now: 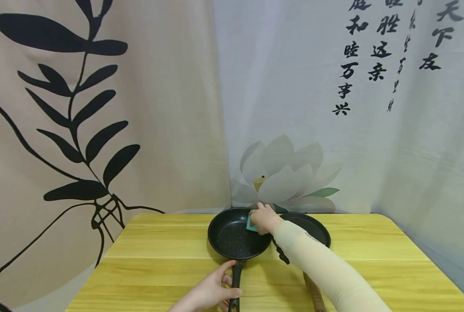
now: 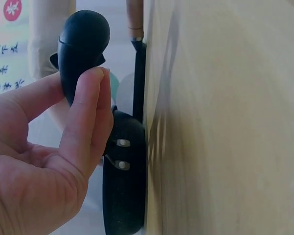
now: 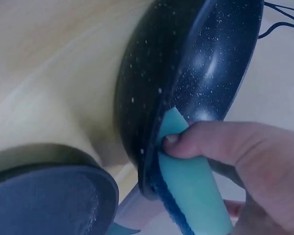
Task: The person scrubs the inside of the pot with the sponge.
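Note:
A black speckled frying pan point(image 1: 237, 238) lies on the table with its handle toward the near edge. My left hand point(image 1: 218, 288) grips that black handle point(image 1: 236, 277); in the left wrist view the thumb and fingers pinch it below its rounded end. My right hand point(image 1: 264, 219) is at the pan's right side and holds a teal sponge point(image 3: 193, 188) with a dark blue scouring layer. In the right wrist view the thumb presses the sponge at the pan's rim, scouring layer toward the wall. Part of the sponge is hidden behind the right hand.
A second, shallower dark pan point(image 1: 308, 225) with a wooden handle point(image 1: 314, 292) lies to the right, partly covered by the right sleeve point(image 1: 325, 264). Both stand on a yellow wooden table point(image 1: 154, 260). A printed curtain point(image 1: 169, 108) hangs behind the far edge.

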Demonstrator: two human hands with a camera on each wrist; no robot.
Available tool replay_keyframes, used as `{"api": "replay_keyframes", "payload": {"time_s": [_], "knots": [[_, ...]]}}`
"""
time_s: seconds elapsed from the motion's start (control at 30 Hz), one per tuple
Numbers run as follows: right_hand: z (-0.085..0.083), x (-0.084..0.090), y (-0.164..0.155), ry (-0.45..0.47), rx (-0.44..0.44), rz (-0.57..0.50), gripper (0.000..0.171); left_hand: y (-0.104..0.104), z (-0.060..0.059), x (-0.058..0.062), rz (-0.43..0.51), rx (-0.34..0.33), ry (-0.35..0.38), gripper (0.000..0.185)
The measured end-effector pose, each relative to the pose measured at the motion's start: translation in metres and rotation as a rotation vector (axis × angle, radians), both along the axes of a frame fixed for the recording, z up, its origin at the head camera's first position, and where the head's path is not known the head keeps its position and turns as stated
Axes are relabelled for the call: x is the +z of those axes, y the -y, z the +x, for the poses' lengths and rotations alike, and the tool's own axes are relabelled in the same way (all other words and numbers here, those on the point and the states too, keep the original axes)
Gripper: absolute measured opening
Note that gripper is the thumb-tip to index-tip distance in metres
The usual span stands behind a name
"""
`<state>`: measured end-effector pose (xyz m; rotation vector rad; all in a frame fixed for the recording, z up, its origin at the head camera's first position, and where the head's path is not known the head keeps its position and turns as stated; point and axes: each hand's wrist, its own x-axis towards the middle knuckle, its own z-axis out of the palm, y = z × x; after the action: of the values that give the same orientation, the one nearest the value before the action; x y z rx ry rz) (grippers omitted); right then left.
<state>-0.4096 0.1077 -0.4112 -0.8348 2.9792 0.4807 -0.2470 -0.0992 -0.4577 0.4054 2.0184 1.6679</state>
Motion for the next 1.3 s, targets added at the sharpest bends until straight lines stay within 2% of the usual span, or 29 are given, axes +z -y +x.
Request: {"api": "replay_keyframes", "payload": {"time_s": [0.33,0.93,1.3], "knots": [[-0.001,0.004,-0.008,0.082,-0.032,-0.021,0.032,-0.001,0.000,0.001,-0.006,-0.003,-0.003,0.075],[-0.005,0.000,-0.024,0.121,0.031,-0.186,0.027,0.000,0.000,0.000,0.019,-0.019,0.007,0.077],[-0.001,0.006,-0.030,0.183,0.020,-0.210,0.021,0.001,-0.001,0.000,-0.005,-0.003,0.009,0.076]]}}
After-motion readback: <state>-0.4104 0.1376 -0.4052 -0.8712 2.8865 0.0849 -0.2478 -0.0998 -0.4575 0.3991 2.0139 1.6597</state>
